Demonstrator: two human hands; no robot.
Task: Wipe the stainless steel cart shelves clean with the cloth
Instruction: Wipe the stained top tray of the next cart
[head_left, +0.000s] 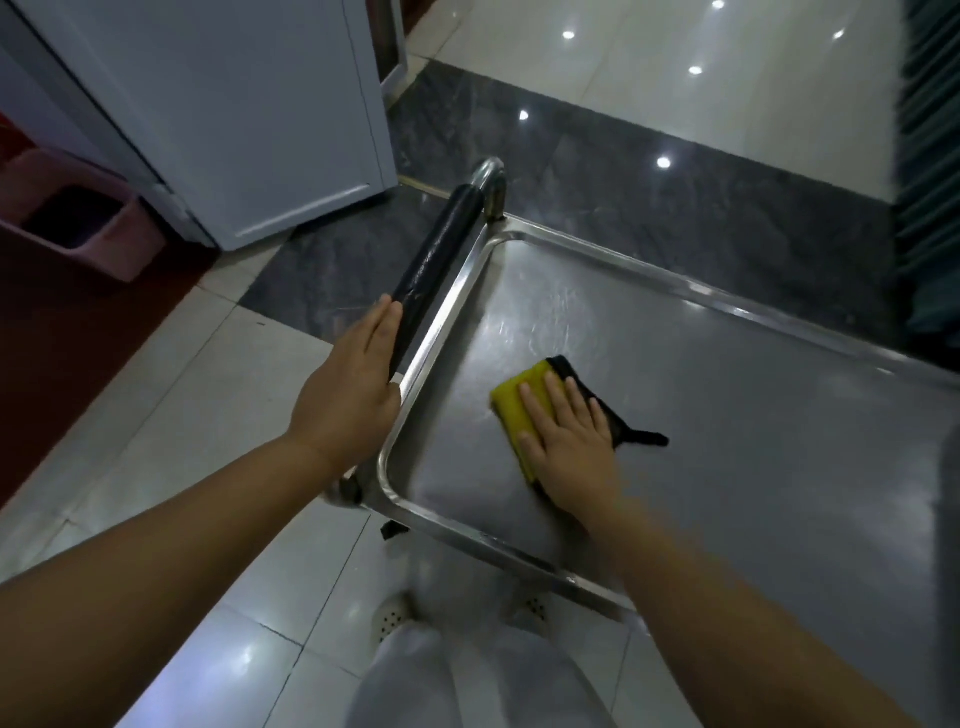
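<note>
The stainless steel cart's top shelf (727, 415) fills the right half of the view, with a raised rim (431, 332) along its left side. A folded yellow cloth with a black edge (511, 400) lies flat on the shelf near that rim. My right hand (566, 441) presses on the cloth with straight, spread fingers. My left hand (353, 384) rests on the black padded push handle (441, 254), fingers straight along its near end; whether the thumb wraps under is hidden.
A pale grey cabinet (234, 114) stands on the floor beyond the handle. A pink bin (78, 213) sits at the far left on a red floor area. Glossy tiles surround the cart, and my legs and shoes (395, 618) are below its near edge.
</note>
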